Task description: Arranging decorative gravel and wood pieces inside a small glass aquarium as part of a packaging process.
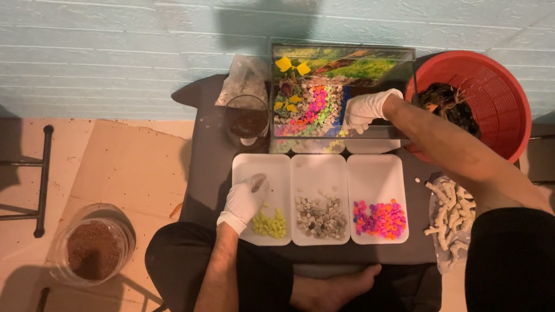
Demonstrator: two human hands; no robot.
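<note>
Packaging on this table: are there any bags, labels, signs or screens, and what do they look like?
No labels, signs or screens show.
Clear plastic bag: left of the glass tank, crumpled, holding pale pieces.
Clear plastic bag: right of the white trays, holding white chunky pieces.

gloved left hand (pixel 246 200) rests in white tray (pixel 260 179) above yellow pebbles (pixel 270 225). gloved right hand (pixel 366 109) reaches inside glass tank (pixel 336 59) over mixed coloured pebbles (pixel 310 109).
</note>
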